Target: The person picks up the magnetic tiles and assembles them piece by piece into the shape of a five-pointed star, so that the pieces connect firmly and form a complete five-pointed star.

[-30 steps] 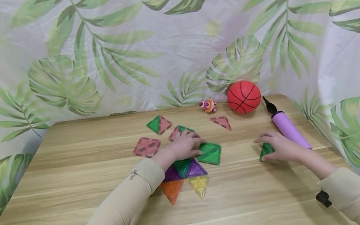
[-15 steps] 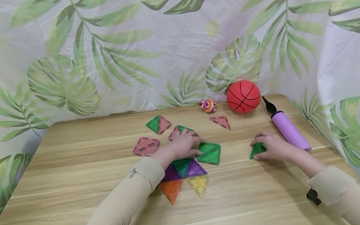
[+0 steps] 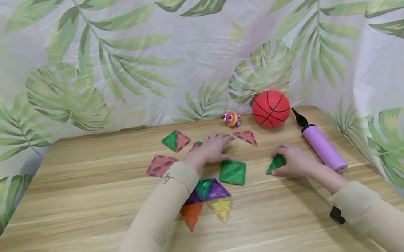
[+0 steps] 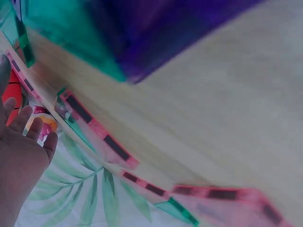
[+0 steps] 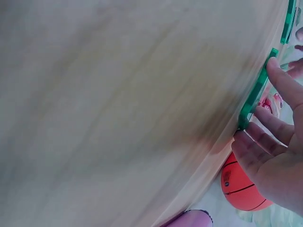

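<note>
Tile in right hand, left cuff lettered

Pinched in the right hand, a translucent green triangular tile points toward the green square tile, near its right; a dark-barred pink triangular tile lies flat beyond the square.
</note>
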A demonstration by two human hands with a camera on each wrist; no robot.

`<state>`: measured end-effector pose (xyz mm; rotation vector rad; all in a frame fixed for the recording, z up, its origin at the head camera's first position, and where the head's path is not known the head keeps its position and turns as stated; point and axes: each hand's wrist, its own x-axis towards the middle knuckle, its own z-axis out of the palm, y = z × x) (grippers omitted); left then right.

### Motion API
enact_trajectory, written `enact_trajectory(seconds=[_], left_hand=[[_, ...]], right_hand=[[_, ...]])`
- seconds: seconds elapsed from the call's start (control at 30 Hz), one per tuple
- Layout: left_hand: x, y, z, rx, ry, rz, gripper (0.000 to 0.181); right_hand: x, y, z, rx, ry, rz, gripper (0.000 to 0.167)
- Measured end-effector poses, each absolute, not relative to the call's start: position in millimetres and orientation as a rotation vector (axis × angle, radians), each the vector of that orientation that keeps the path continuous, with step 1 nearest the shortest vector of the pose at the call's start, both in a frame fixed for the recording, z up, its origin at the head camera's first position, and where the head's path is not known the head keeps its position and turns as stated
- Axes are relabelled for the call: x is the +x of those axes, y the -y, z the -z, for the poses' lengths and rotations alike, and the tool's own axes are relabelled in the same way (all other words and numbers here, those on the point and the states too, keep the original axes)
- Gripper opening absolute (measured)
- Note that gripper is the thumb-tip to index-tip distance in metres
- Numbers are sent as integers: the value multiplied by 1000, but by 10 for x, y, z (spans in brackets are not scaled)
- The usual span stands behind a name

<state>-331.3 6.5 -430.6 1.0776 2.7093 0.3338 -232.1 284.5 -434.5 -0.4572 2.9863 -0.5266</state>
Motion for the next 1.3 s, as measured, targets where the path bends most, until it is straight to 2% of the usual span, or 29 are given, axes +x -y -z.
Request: enact_trajectory(seconds=[0.23, 0.43, 0.67, 1.07, 1.3], left_hand=[[-3442, -243, 4292, 1023, -2676, -322, 78], [-3480, -320, 4307, 952, -2666, -300, 73], [-3512, -321, 4365, 992, -2700, -208, 65], [-3340, -286, 4351, 1103, -2702, -145, 54], [-3268, -343, 4336, 1125, -2684, -156, 50]], right_hand=[[-2412, -2768, 4377, -463, -2989, 543, 49], [-2464, -2736, 4387, -462, -2990, 555, 47], [-2465, -2747, 4386, -472, -2988, 569, 48], [-2489, -2719, 4422, -474, -3005, 600, 46], [-2614, -2618, 4422, -463, -3009, 606, 48]])
